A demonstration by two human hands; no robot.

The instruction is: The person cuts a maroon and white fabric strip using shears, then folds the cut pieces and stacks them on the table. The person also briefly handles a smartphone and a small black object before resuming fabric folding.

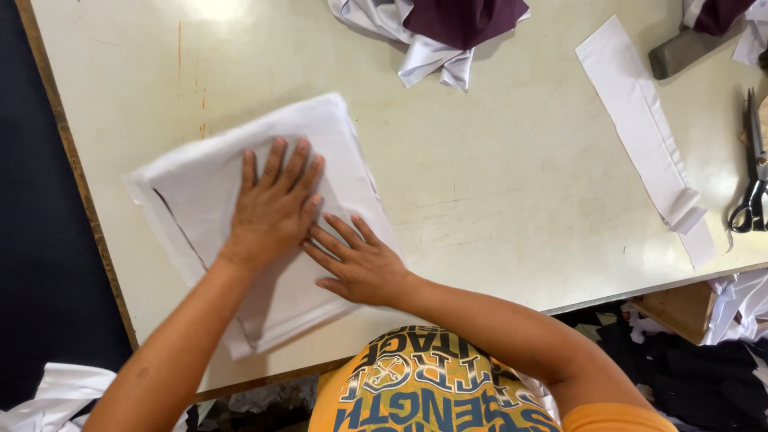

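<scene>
Folded white cloth [264, 224] lay flat on the pale counter [496, 184] near its left front edge, with the left hand [272, 212] pressed palm-down on its middle, fingers [298, 164] stretched out and slightly spread, and the right hand [360, 264] flat just beside it, touching it, fingers [336, 232] likewise extended and a little apart, gripping nothing. Elsewhere on the counter: a long white fabric strip [644, 136] to the right, black scissors [752, 184] at the far right edge, and a bundle of white and maroon fabric [436, 32] at the back.
</scene>
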